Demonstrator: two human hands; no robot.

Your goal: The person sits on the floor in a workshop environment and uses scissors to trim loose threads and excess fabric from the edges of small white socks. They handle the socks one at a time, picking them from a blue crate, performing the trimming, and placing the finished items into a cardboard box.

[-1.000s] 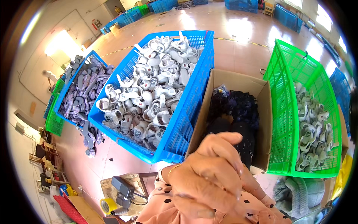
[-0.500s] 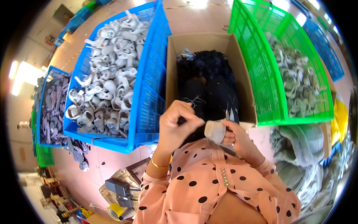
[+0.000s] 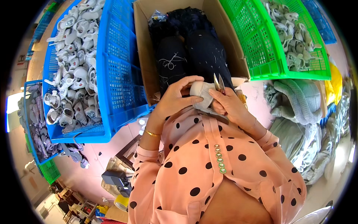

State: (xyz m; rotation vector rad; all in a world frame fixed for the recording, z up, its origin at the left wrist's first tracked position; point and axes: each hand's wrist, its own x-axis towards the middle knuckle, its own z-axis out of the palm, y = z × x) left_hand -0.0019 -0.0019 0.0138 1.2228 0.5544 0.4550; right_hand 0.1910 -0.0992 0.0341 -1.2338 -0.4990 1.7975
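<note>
A small pale grey shoe (image 3: pixel 203 93) is held in front of my waist, its rounded end up and a darker flap hanging below. My left hand (image 3: pixel 178 96) is closed around its left side, thumb across the front. In my right hand (image 3: pixel 232 106) is a pair of small scissors (image 3: pixel 219 83), blades pointing up and slightly apart. The fingers of that hand also press against the shoe's right side; their tips are partly hidden. Loose white threads (image 3: pixel 172 60) lie on my dark trouser leg beyond the hands.
A cardboard box (image 3: pixel 235 52) surrounds my legs. To the left, a blue crate (image 3: pixel 121 71) holds many similar pale shoes (image 3: pixel 76 71); beyond it, another crate has purplish pieces (image 3: pixel 39 123). A green crate (image 3: pixel 257 41) with greyish shoes (image 3: pixel 294 33) stands right, above grey bundles (image 3: pixel 294 100).
My left hand, raised in a pinch apart from the shoe, has come down and now grips it. The shoe and scissors have turned, and the whole view has shifted.
</note>
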